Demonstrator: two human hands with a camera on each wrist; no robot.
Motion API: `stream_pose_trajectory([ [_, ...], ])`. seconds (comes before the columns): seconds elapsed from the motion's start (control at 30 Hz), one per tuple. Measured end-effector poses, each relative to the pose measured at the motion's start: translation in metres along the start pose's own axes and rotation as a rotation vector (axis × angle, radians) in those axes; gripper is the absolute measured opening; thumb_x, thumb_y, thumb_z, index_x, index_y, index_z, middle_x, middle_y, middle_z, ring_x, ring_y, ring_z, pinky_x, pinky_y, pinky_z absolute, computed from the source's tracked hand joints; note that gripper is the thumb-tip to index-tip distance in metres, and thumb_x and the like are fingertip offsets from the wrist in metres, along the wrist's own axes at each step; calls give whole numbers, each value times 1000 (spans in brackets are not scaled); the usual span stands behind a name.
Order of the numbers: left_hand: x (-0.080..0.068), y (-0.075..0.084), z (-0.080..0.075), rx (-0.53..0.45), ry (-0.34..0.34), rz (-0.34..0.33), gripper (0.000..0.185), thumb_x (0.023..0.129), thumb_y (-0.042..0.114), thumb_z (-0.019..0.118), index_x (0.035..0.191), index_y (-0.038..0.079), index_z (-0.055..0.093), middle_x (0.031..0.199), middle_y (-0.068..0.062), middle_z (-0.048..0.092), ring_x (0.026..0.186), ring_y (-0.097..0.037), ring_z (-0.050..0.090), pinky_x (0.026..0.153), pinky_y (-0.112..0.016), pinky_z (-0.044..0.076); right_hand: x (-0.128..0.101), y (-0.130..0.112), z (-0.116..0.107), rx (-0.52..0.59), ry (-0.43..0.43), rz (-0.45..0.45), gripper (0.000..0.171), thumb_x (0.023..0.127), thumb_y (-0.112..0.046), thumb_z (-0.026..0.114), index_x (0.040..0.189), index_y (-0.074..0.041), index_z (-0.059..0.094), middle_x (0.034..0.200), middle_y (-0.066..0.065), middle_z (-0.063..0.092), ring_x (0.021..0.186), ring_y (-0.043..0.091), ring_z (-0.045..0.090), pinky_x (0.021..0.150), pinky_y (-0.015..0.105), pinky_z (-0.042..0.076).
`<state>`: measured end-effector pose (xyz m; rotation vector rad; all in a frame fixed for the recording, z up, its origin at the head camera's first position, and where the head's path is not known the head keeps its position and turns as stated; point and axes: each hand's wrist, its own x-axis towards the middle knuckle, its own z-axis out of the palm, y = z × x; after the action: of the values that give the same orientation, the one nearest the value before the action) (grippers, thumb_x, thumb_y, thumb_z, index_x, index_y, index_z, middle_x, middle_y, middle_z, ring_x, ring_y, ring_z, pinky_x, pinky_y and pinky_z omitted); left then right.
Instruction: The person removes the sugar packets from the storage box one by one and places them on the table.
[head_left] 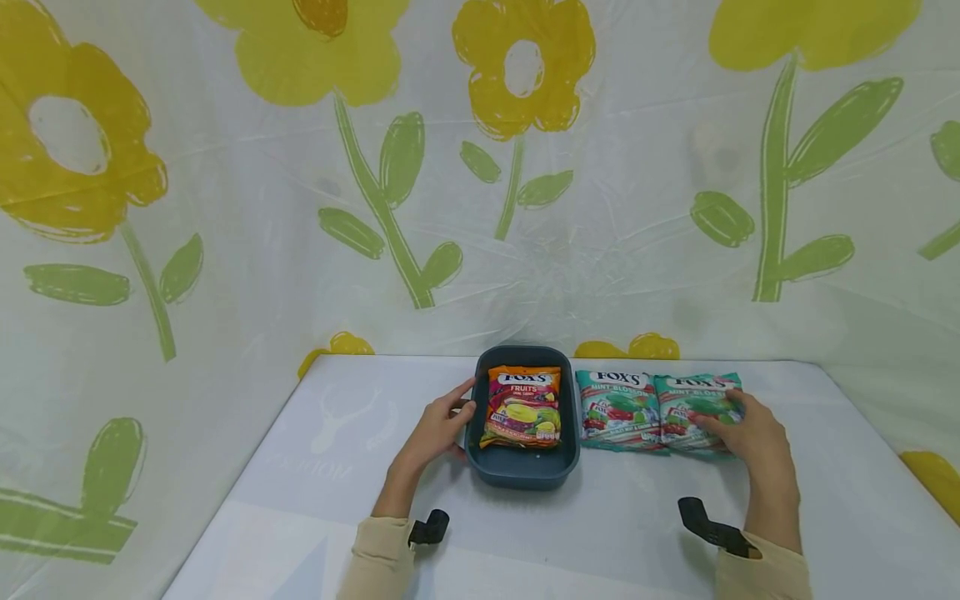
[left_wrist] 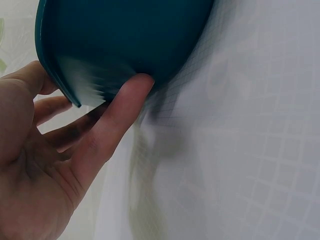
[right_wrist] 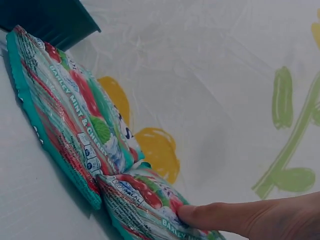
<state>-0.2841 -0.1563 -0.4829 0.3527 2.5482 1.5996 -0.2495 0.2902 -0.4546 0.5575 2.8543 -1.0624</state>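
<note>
A dark blue-green rectangular container [head_left: 521,473] holds an orange and purple Fox's Fruits candy bag [head_left: 522,408]. My left hand [head_left: 435,429] is at the container's left side, thumb touching its outer wall [left_wrist: 125,40] and the other fingers near the rim. To the container's right lie two mint-green Fox's Mint Blossom candy bags, side by side and touching. My right hand [head_left: 753,433] grips the right-hand mint bag [head_left: 686,408] by its right side, thumb on the printed front; its other fingers are hidden in the right wrist view. The left-hand mint bag [right_wrist: 70,105] is untouched.
Everything stands on a white table [head_left: 300,500] near its back edge. Behind and to the left hangs a pale sheet [head_left: 600,275] printed with yellow flowers. A black wrist mount [head_left: 712,529] sits on the right sleeve, another [head_left: 430,527] on the left.
</note>
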Motion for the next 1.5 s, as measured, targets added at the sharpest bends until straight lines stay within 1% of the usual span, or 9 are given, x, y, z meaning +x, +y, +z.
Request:
stream_pose_trajectory([
  [0.23, -2, 0, -5, -10, 7, 2, 52, 102, 23, 51, 153, 21, 37, 133, -22, 59, 106, -32, 65, 50, -38, 60, 0, -4, 3, -10, -29, -10, 88, 92, -40, 64, 151, 6, 19, 148, 44, 20, 133, 63, 22, 106, 74, 30],
  [0.43, -4, -2, -7, -26, 1, 7, 52, 102, 22, 50, 153, 19, 37, 134, -25, 58, 109, -36, 64, 49, -39, 60, -3, -15, 11, -16, 19, -18, 80, 92, -32, 63, 150, 7, 25, 145, 44, 27, 129, 66, 27, 102, 75, 35],
  [0.53, -7, 2, -6, -31, -12, 5, 53, 102, 21, 50, 153, 17, 36, 134, -27, 57, 109, -38, 64, 51, -41, 61, -6, -18, 12, -42, 21, -17, 77, 93, -31, 62, 149, 8, 26, 144, 44, 28, 128, 66, 27, 101, 75, 35],
  [0.67, -7, 2, -3, -12, -23, 0, 53, 102, 22, 49, 153, 17, 36, 133, -26, 58, 107, -35, 64, 52, -39, 61, -9, -15, 14, -82, -6, -27, 76, 94, -32, 61, 148, 9, 26, 144, 45, 26, 127, 67, 27, 101, 76, 34],
  [0.7, -5, -3, -2, -4, -19, -1, 52, 102, 23, 49, 153, 20, 37, 133, -24, 59, 107, -32, 64, 51, -36, 60, -10, -14, 14, -91, -11, -31, 76, 94, -33, 60, 147, 10, 27, 144, 45, 26, 127, 67, 27, 100, 76, 34],
  [0.87, -6, 0, -2, 14, -12, -13, 52, 102, 25, 50, 153, 21, 37, 133, -21, 60, 105, -29, 65, 51, -35, 60, -9, -11, 13, -126, -41, -62, 76, 94, -37, 61, 145, 11, 30, 143, 45, 27, 126, 67, 28, 98, 76, 36],
  [1.13, -6, -1, -4, 3, -16, 3, 52, 102, 22, 50, 152, 18, 38, 132, -25, 59, 104, -32, 66, 49, -36, 60, -4, -7, 6, -252, -136, -150, 79, 95, -48, 57, 139, 13, 36, 138, 47, 33, 123, 65, 34, 97, 73, 39],
  [1.33, -4, 3, -3, -13, -28, 4, 51, 103, 23, 49, 152, 19, 37, 134, -25, 58, 107, -35, 65, 51, -37, 61, 1, -3, -1, -329, -165, -229, 82, 95, -53, 53, 137, 16, 37, 136, 46, 38, 121, 65, 37, 94, 73, 41],
  [1.5, -3, 6, -3, 7, -30, 19, 51, 103, 23, 49, 152, 18, 38, 134, -25, 58, 110, -36, 64, 52, -37, 61, 7, 1, -6, -362, -196, -249, 86, 94, -57, 52, 136, 17, 38, 136, 44, 39, 120, 66, 38, 91, 74, 41],
])
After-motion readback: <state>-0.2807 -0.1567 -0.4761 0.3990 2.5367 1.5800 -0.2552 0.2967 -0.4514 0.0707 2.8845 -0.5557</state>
